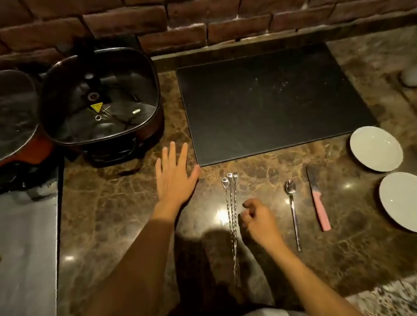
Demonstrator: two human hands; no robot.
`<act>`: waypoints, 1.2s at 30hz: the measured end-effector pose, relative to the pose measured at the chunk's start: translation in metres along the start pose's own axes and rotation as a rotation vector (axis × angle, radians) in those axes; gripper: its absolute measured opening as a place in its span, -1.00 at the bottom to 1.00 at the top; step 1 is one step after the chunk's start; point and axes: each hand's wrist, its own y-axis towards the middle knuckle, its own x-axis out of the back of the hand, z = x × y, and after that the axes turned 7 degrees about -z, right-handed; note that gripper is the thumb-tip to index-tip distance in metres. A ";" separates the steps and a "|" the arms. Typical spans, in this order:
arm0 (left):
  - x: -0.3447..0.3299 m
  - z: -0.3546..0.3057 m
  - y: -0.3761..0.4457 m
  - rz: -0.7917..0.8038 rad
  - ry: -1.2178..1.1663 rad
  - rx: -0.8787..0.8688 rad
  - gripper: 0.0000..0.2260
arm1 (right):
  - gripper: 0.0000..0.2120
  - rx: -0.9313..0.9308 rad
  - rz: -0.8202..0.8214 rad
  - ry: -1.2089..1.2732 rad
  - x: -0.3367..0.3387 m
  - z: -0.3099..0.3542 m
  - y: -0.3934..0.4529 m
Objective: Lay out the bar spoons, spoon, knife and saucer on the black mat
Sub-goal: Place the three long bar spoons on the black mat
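Note:
A bare black mat [272, 100] lies on the brown marble counter [123, 212]. In front of it lie three long twisted bar spoons [232, 220] side by side, then a steel spoon [293, 211], then a knife [318, 200] with a pink handle. Two white saucers sit at the right, one near the mat's corner [376, 148] and one closer to me [409, 201]. My left hand [173, 177] rests flat and open on the counter left of the mat's near corner. My right hand [257, 219] hovers just right of the bar spoons, fingers loosely curled, holding nothing.
A dark square pot [101, 98] with small items inside stands left of the mat, beside a second pan [4, 116]. A brick wall [194, 17] runs along the back. A grey surface [23, 254] lies at the left, lower than the counter.

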 end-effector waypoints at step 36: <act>-0.047 0.033 0.069 -0.071 0.157 -0.080 -0.49 | -0.92 0.037 -0.093 -0.189 -0.004 0.023 0.020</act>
